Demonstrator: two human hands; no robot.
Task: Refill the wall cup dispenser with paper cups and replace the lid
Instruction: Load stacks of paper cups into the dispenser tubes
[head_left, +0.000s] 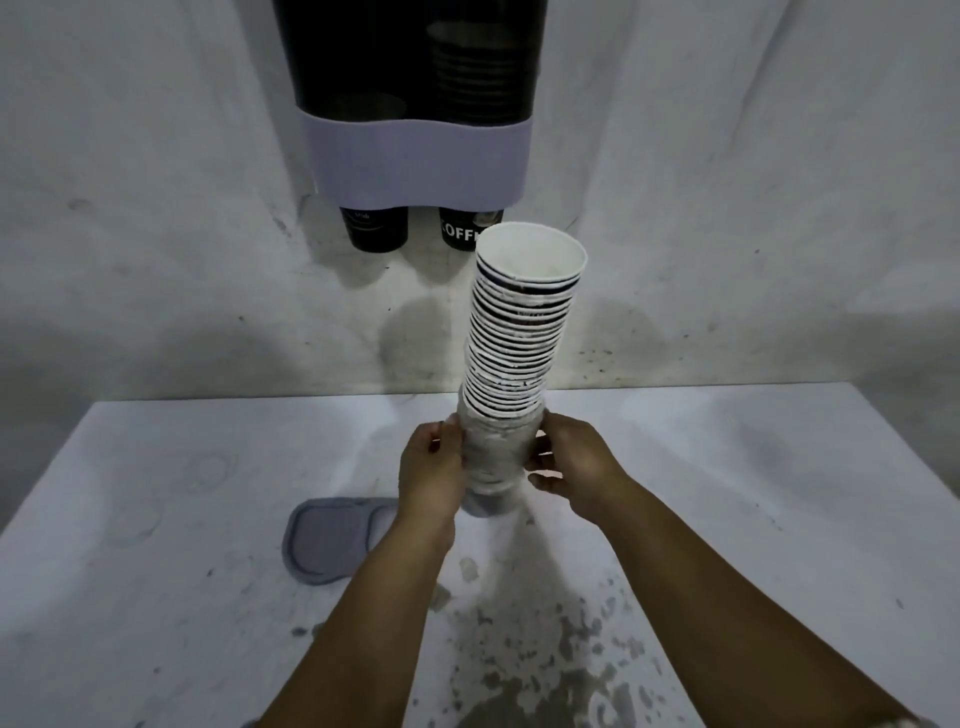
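A tall stack of paper cups (519, 332) stands upright over the table, open end up, its lower part wrapped in clear plastic. My left hand (431, 467) and my right hand (571, 467) grip the stack's base from either side. On the wall above hangs the cup dispenser (415, 156), dark and see-through with a pale grey band. Two black cups (374, 228) stick out of its bottom; the right one reads "COFFEE". The grey dispenser lid (332, 540) lies flat on the table, left of my left wrist.
The white table (156, 519) is stained and chipped near its front. Its back edge meets a scuffed white wall (156, 260). Inside the dispenser's right tube a column of dark cups (478, 67) shows; the left tube looks nearly empty.
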